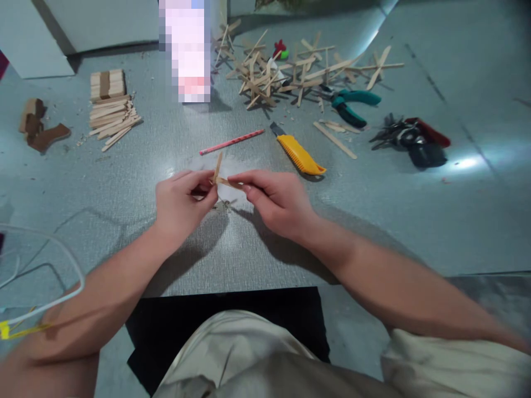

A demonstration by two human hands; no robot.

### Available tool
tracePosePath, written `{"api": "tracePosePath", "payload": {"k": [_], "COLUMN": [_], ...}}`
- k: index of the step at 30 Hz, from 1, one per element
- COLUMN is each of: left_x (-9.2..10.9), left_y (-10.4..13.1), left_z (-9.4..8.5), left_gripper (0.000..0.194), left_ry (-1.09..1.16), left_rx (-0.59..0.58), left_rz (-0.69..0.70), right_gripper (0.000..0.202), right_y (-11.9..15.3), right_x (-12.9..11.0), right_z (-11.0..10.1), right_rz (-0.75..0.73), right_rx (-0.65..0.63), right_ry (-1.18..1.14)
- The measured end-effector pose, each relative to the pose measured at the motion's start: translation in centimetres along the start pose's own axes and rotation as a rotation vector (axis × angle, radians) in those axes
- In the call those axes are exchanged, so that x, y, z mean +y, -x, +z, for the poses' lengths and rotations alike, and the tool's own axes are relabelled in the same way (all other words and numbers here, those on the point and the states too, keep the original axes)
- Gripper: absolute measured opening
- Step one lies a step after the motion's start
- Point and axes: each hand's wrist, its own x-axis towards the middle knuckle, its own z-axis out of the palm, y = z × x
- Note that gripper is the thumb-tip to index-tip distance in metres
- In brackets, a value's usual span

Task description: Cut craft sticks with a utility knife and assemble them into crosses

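Observation:
Just above the table, my left hand (186, 196) pinches a wooden craft stick (218, 164) that points up and away from me. My right hand (276, 199) grips a second craft stick (230, 183) between thumb and fingers, and its left end meets the first stick at the left fingertips. Whether the two are joined there I cannot tell. Beyond my hands lie a red patterned pencil (232, 142) and a yellow utility knife (299, 155) with its blade showing. A few small bits rest on the tabletop under my fingers.
Crossed stick pieces (259, 80) are heaped at the back. Teal-handled pliers (352, 105) and a bunch of keys (410, 138) lie to the right. Loose craft sticks (112, 116) and a banded bundle (107, 84) are at left, near brown scraps (45, 135). A white cable (70, 254) loops by my left arm.

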Motion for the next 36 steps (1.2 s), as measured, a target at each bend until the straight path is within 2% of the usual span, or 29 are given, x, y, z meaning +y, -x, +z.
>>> {"api": "tracePosePath", "payload": {"k": [2,4,8,12,16,18,20,22,24,29,36], "left_x": [0.1,-0.1,-0.6,-0.8,-2.0,-2.8,-3.4,-3.3,-2.6,-1.0,-0.5], "left_y": [-0.2,-0.4,-0.7,-0.9,-2.3,-3.3,-3.9,-3.8,-3.3,-2.1,-1.7], "left_z": [-0.3,-0.5,-0.3,0.1,-0.9,-1.8,-2.2,-1.8,-0.8,0.5,0.3], "left_gripper": [0.021,0.023,0.025,0.026,0.020,0.009,0.013,0.018,0.019,0.021,0.021], "left_ry": [-0.149,-0.223,-0.225,-0.195,-0.136,-0.089,-0.007,0.044,0.163,0.415,0.545], "left_rx": [0.035,0.056,0.075,0.063,0.096,0.161,0.217,0.177,0.042,-0.090,-0.182], "left_rz": [0.115,0.171,0.210,0.213,0.131,0.049,0.001,-0.010,-0.041,-0.143,-0.162], "right_gripper": [0.028,0.027,0.025,0.022,0.022,0.024,0.024,0.024,0.025,0.027,0.014], "right_y": [0.3,0.6,0.8,0.5,0.9,1.4,1.7,1.6,1.1,-0.3,-0.5], "right_x": [-0.6,-1.1,-1.5,-1.5,-1.9,-2.4,-2.7,-2.4,-1.4,1.4,1.7], "right_z": [0.4,0.8,1.4,1.9,1.3,0.6,0.0,-0.1,0.3,1.7,2.5], "right_rz": [0.056,0.048,0.020,0.084,0.045,-0.002,-0.028,-0.025,0.020,0.128,0.130], "right_rx": [0.026,0.040,0.081,0.110,0.135,0.151,0.157,0.180,0.217,0.309,0.221], "right_ry": [-0.011,0.025,0.056,0.022,0.050,0.080,0.074,0.048,-0.008,-0.244,-0.488]}}
